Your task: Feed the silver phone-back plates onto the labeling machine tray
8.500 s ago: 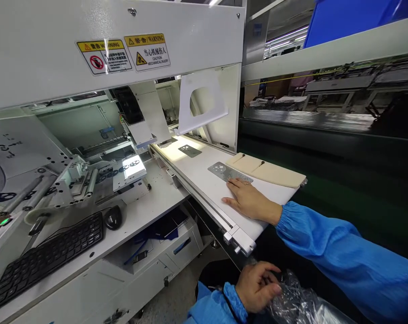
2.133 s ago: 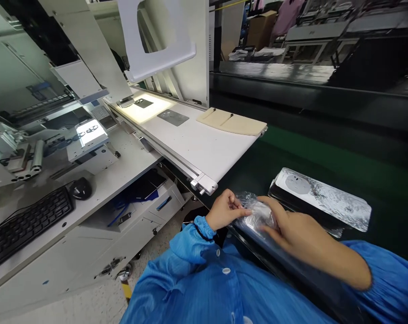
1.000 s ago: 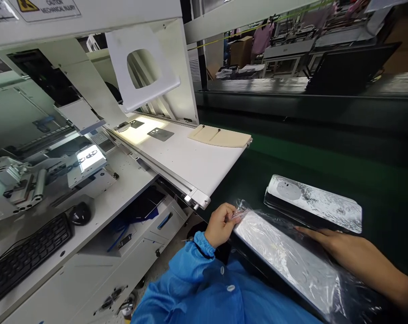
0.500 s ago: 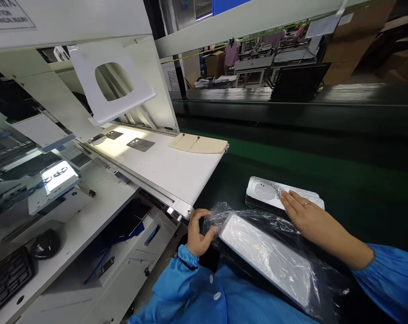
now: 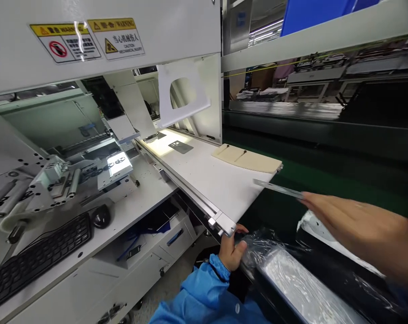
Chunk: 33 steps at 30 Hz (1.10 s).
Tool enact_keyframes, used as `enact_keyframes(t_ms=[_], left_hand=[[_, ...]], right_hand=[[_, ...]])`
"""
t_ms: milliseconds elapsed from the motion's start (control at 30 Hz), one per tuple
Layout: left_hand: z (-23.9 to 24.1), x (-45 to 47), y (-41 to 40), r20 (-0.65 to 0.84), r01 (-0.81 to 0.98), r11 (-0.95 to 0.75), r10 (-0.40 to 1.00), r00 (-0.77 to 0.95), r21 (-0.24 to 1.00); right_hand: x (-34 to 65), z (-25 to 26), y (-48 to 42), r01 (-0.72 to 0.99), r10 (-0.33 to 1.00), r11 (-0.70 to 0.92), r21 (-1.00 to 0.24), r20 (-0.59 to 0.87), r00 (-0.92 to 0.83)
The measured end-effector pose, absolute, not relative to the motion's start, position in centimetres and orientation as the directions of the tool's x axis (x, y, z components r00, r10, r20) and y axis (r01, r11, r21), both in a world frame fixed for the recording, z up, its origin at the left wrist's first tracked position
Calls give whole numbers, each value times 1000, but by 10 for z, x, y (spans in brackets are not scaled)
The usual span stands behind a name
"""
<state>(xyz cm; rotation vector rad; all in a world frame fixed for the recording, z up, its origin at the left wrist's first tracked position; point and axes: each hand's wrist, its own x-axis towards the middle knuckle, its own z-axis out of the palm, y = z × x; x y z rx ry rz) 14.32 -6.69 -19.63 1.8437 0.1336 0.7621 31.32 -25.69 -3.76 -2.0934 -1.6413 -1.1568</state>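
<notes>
My right hand (image 5: 355,229), blurred by motion, pinches a thin flat plate (image 5: 280,188) seen nearly edge-on. The plate's far tip reaches over the front end of the white conveyor belt (image 5: 220,191). Beneath that hand lies a stack of white-topped plates (image 5: 328,238), partly covered by it. At the belt's front corner my left hand (image 5: 231,252) is curled, its thumb at the edge of a clear plastic bag (image 5: 262,243); its other fingers are partly hidden. Inside the bag rests a long, pale, rounded-corner stack (image 5: 298,279).
A dark plate with holes (image 5: 181,146) lies on the belt near a lit area. A cream board (image 5: 247,158) covers the belt's far edge. The belt's metal corner bracket (image 5: 224,222) juts out beside my left hand. On the left desk are a keyboard (image 5: 58,243) and mouse (image 5: 101,217).
My right hand has lifted off the stack with a thin plate and moved up toward the belt end. The view has turned left; my left hand stays at the bag.
</notes>
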Motion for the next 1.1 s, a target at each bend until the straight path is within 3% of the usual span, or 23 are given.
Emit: enact_keyframes(t_ms=[67, 233, 333, 467, 633, 1100], left_hand=[[-197, 142, -67, 409, -224, -404, 460, 788, 887], [-199, 140, -65, 393, -184, -430, 469, 791, 884], [-199, 141, -63, 394, -187, -432, 460, 795, 882], [-200, 140, -63, 399, -200, -428, 447, 800, 881], [-202, 140, -64, 385, -197, -404, 462, 799, 893], [-200, 140, -64, 377, -199, -390, 459, 804, 899]], right_hand=[[299, -10, -193, 902, 791, -261, 345, 612, -6], [259, 8, -75, 886, 892, -413, 210, 288, 348], [252, -6, -60, 898, 910, -405, 174, 173, 377], [259, -22, -66, 946, 944, -298, 128, 189, 271], [262, -26, -67, 961, 953, -274, 40, 145, 266], [271, -25, -55, 954, 947, -295, 45, 147, 286]])
